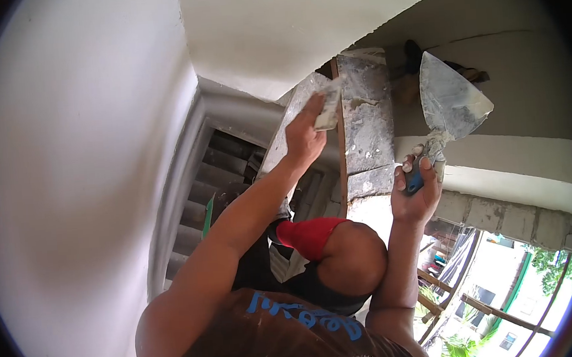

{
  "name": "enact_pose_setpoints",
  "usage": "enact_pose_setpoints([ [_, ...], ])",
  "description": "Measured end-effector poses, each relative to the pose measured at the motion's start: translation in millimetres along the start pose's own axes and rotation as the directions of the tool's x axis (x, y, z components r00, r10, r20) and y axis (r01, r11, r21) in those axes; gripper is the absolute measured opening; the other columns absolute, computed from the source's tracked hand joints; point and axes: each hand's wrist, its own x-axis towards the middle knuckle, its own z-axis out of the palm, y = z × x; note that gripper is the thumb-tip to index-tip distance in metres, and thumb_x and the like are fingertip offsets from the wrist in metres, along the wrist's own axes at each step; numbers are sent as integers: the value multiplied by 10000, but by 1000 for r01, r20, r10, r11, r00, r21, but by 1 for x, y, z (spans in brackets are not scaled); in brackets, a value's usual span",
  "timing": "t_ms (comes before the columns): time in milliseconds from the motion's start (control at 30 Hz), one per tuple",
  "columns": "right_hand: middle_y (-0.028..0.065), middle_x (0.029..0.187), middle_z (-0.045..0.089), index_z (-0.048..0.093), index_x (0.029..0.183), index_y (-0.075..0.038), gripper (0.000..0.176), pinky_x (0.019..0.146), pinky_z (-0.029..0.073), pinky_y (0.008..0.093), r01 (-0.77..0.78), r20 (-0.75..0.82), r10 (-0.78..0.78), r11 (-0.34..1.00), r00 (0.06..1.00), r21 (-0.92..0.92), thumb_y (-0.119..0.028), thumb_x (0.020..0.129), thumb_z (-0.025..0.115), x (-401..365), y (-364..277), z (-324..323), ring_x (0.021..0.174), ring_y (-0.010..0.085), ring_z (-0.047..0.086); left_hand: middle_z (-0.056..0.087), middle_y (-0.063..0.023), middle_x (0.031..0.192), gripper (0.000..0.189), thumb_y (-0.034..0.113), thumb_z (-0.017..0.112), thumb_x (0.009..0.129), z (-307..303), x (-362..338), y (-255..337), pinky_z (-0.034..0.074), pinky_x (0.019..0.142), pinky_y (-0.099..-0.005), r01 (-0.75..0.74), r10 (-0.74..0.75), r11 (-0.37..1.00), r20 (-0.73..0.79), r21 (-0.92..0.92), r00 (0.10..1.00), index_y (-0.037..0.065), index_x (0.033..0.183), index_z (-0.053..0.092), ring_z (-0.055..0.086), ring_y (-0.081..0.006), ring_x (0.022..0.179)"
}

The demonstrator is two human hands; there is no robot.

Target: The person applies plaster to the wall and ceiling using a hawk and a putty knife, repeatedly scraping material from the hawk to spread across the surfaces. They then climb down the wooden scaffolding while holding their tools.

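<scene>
In the head view, my right hand [418,186] is wrapped round the blue handle of a wide putty knife [453,97]. Its broad metal blade points up and carries smears of pale compound. My left hand [305,132] grips a small flat scraper [328,107], slightly blurred, near the lower edge of the white plastered surface [269,34]. The two tools are apart. Both of my arms are raised in front of my body.
Splattered planks [366,133] stand beyond my hands. A white wall [66,161] curves along the left, near stair-like slats [213,177]. My bent knee [356,256] is below. An opening with wooden bars [501,313] lies at the lower right.
</scene>
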Motion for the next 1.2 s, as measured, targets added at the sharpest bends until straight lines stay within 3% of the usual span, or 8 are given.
enact_pose_setpoints([
  [200, 113, 999, 627, 546, 1171, -45, 301, 468, 416, 264, -19, -77, 22, 999, 997, 50, -44, 876, 606, 1, -4, -7, 750, 171, 568, 572, -182, 1321, 536, -72, 526, 840, -68, 81, -11, 470, 956, -331, 205, -226, 974, -484, -96, 846, -10, 1370, 482, 592, -262, 1168],
  [467, 85, 933, 640, 580, 1097, -52, 220, 469, 419, 272, -23, -124, 23, 1000, 992, 5, -56, 878, 608, 3, -7, -9, 709, 166, 590, 551, -184, 1347, 603, -112, 504, 791, -44, 137, -18, 454, 1001, -356, 178, -210, 977, -385, -117, 899, 2, 1382, 468, 566, -292, 1211],
  [600, 90, 943, 641, 561, 1107, -53, 242, 465, 423, 264, -26, -82, 28, 999, 996, 28, -49, 873, 619, 0, -5, -6, 712, 166, 591, 616, -159, 1278, 611, -82, 527, 773, -7, 94, 22, 529, 788, -327, -17, 126, 953, -344, 303, 931, 34, 1373, 504, 653, -149, 892],
  [667, 94, 944, 641, 554, 1110, -52, 246, 463, 424, 262, -33, -56, 35, 999, 998, 37, -48, 873, 621, 0, -4, 1, 709, 166, 591, 579, -199, 1304, 596, -60, 564, 811, -1, 58, 38, 463, 988, -386, 26, -18, 998, -131, 61, 991, 77, 1386, 485, 574, -306, 1204],
  [733, 102, 924, 635, 537, 1117, -49, 249, 454, 428, 261, -14, -54, 9, 994, 999, -107, -58, 883, 621, -4, -6, 6, 689, 163, 588, 608, -182, 1246, 566, -49, 579, 812, -19, 47, 41, 479, 944, -374, 243, -247, 964, -22, -111, 969, 67, 1361, 499, 603, -271, 1139],
  [800, 110, 890, 632, 526, 1107, -32, 243, 411, 411, 247, -54, 25, 58, 987, 998, -149, -105, 901, 634, -6, -6, -3, 623, 143, 575, 648, -112, 1055, 421, -5, 624, 819, -36, 43, 28, 494, 836, -325, 455, -496, 498, 188, -738, 848, 23, 1233, 553, 620, -164, 967],
  [1000, 72, 764, 629, 553, 1073, -39, 232, 375, 343, 219, -350, 110, 424, 847, 899, -399, -197, 925, 636, -15, -14, 4, 541, 103, 540, 566, -138, 1246, 416, 140, 549, 954, -138, 122, 78, 497, 957, -424, 236, -462, 451, 1, -861, 887, -13, 1326, 440, 581, -267, 1124],
  [1200, 57, 766, 630, 554, 1075, -43, 222, 372, 317, 213, -336, 154, 449, 819, 880, -465, -200, 934, 622, -17, -10, 19, 534, 88, 530, 534, -149, 1285, 450, 165, 527, 959, -167, 144, 118, 467, 993, -440, 160, -329, 445, 5, -881, 944, -30, 1345, 402, 553, -278, 1165],
])
